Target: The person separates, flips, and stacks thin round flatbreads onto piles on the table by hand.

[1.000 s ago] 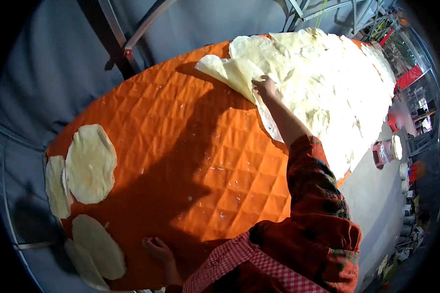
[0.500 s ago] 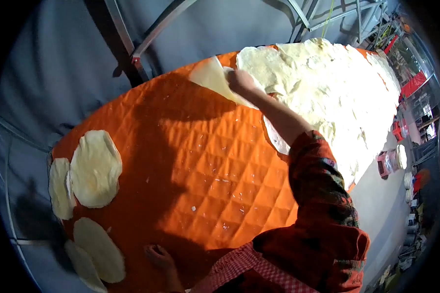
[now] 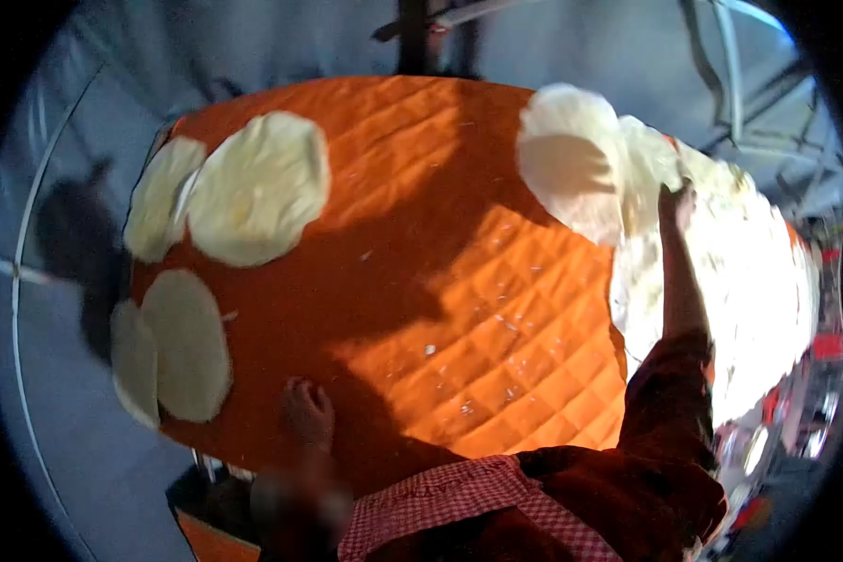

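Observation:
My left hand (image 3: 307,414) rests low over the orange quilted cloth (image 3: 375,300), its fingers slightly bent and apart, holding nothing. Over the overlapping thin flatbreads (image 3: 731,281) on the right is my right hand (image 3: 680,206). Blur and glare hide whether its fingers pinch a sheet. One round flatbread (image 3: 567,164) lies spread at the pile's left edge, partly in shadow, away from my fingers. At the cloth's left end are a large pale flatbread (image 3: 260,192), a narrower one (image 3: 164,201) beside it, and two shaded ones (image 3: 187,347) below.
Grey fabric (image 3: 300,47) and metal bars (image 3: 731,75) stand behind the far edge. White crumbs (image 3: 430,349) dot the cloth. A checked apron (image 3: 440,496) is at the near edge. Blurred red and white items stand at the lower right.
The view has swung left. The sheet that was folded under my right hand now lies spread out at the pile's edge, and that hand has moved right over the pile. My left hand's fingers look more spread.

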The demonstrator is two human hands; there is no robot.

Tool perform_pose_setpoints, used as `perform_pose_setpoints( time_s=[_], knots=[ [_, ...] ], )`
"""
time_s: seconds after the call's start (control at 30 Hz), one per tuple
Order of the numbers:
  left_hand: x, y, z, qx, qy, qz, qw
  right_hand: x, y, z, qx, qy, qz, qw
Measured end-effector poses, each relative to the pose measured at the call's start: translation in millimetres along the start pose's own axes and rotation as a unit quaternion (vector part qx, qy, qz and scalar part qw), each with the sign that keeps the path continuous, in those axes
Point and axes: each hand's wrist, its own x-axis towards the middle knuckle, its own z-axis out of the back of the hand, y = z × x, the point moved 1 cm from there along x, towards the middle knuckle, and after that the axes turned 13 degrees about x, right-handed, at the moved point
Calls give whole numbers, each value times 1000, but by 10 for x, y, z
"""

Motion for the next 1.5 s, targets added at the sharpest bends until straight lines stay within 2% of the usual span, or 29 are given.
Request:
perform_pose_setpoints(
  time_s=[0.03, 0.07, 0.17, 0.23, 0.27, 0.33, 0.43, 0.47, 0.57, 0.63, 0.7, 0.73, 0.77, 0.8, 0.83, 0.87, 0.9, 0.93, 0.97, 1.0, 1.03, 1.07, 1.1, 1.17, 1.2, 1.3, 1.37, 1.4, 1.5],
  knots=[
    [7, 26, -31, -1, -18, -1, 1000, -245, 20, -97, 56, 24, 110, 992],
    [10, 33, -66, -5, -36, -6, 999, -677, 263, -333, 335, 27, 157, 929],
    [67, -2, 106, -12, -31, -24, 999, -2379, 1475, -972, 557, 383, -52, 735],
    [145, -14, 245, -18, -26, -30, 999, -3338, 2382, -1290, 604, 513, -157, 589],
    [148, -9, 280, -23, -27, -28, 999, -3630, 2905, -1276, 532, 616, -196, 547],
    [131, 63, 243, -61, -32, -17, 997, -3982, 3720, -1317, 542, 596, -389, 448],
    [86, 148, 46, -160, -39, -7, 986, -4184, 4535, -983, 452, 529, -534, 480],
    [64, 180, 37, -182, -36, -9, 983, -4363, 4581, -1190, 515, 509, -530, 441],
    [70, 206, 94, -190, -47, 16, 980, -4469, 4798, -1485, 552, 406, -469, 557],
    [90, 240, 196, -189, -18, 23, 982, -4015, 5077, -1308, 531, 459, -267, 661],
    [81, 286, 172, -226, -55, 9, 973, -3414, 5534, -1088, 521, 392, 7, 758],
    [74, 288, 99, -246, -61, 1, 967, -3098, 5778, -497, 465, 419, 177, 759],
    [61, 296, 99, -265, -67, -7, 962, -2839, 5965, -317, 418, 379, 327, 758],
    [73, 334, 178, -263, -88, -36, 960, -2735, 6105, 99, 432, 373, 379, 728],
    [83, 352, 164, -428, -29, 35, 903, -2777, 6190, 665, 405, 361, 429, 723],
    [88, 346, 93, -574, 39, 105, 811, -2883, 6208, 1157, 380, 405, 429, 713],
    [96, 330, 72, -694, 108, 178, 689, -3064, 6157, 1528, 355, 451, 427, 699],
    [257, 446, 373, -785, 154, 221, 558, -3327, 5997, 1799, 323, 444, 459, 698],
    [424, 544, 748, -832, 173, 222, 479, -3594, 5842, 2010, 292, 439, 488, 696],
    [512, 648, 1031, -881, 144, 128, 431, -3953, 5562, 1787, 269, 391, 550, 687],
    [630, 700, 1231, -898, 162, 145, 382, -4290, 5280, 2024, 267, 490, 496, 665],
    [643, 753, 1325, -940, 155, 88, 291, -4629, 5034, 2119, 240, 559, 433, 665],
    [617, 827, 1276, -943, 193, 91, 256, -4921, 4794, 2101, 211, 624, 368, 656],
    [579, 827, 1090, -881, 225, 167, 380, -5280, 4331, 1905, 195, 727, 231, 617],
    [470, 805, 1013, -876, 242, 178, 377, -5409, 4098, 1739, 211, 728, 184, 626],
    [368, 712, 978, -869, 271, 188, 369, -5420, 3659, 1557, 288, 756, 100, 579],
    [318, 684, 1047, -869, 288, 183, 359, -5347, 3526, 1582, 367, 725, 103, 574],
    [321, 686, 990, -882, 298, 155, 330, -5291, 3503, 1664, 390, 703, 90, 587],
    [354, 589, 1036, -862, 274, 75, 420, -5163, 3451, 1761, 408, 728, 10, 550]
  ],
)
